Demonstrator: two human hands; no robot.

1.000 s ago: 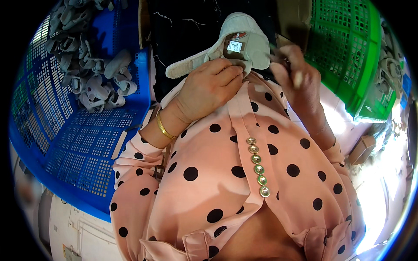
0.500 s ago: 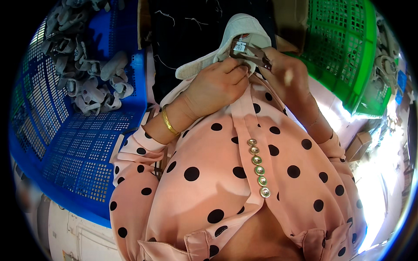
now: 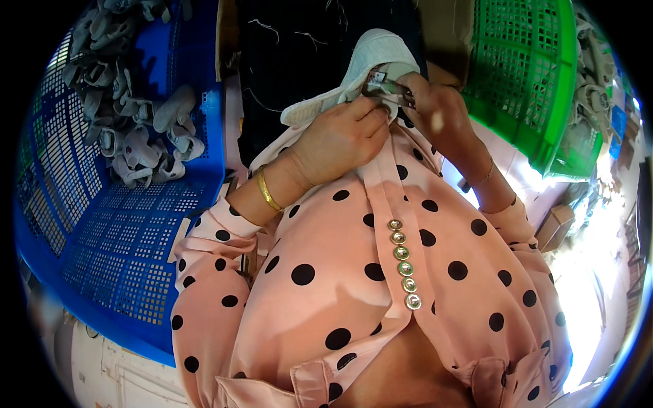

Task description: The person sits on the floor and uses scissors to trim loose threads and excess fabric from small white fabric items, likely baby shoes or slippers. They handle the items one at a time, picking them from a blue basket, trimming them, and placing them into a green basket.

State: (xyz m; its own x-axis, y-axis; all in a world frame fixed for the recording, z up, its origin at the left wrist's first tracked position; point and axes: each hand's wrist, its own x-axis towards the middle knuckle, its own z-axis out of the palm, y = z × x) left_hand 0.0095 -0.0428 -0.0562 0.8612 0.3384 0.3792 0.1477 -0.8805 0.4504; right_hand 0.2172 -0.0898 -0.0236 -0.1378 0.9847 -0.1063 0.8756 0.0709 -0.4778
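A pale grey shoe upper [image 3: 371, 61] is held up close against my chest, over a dark work surface [image 3: 299, 47]. My left hand [image 3: 340, 139], with a gold bangle at the wrist, grips its lower edge. My right hand [image 3: 439, 112] pinches the piece from the right, near a small label sewn on its inside. Both hands touch the same piece. My pink blouse with black dots fills the lower picture and hides everything under my forearms.
A blue plastic crate [image 3: 115, 224] at my left holds several grey shoe uppers [image 3: 136, 129]. A green plastic crate [image 3: 537, 81] stands at my upper right, with more grey pieces [image 3: 595, 75] beyond it. A small brown box [image 3: 554, 228] lies at the right.
The shoe upper has turned in my hands, its label now facing sideways. Both hands have closed in on it and hold it a little lower, nearer my chest.
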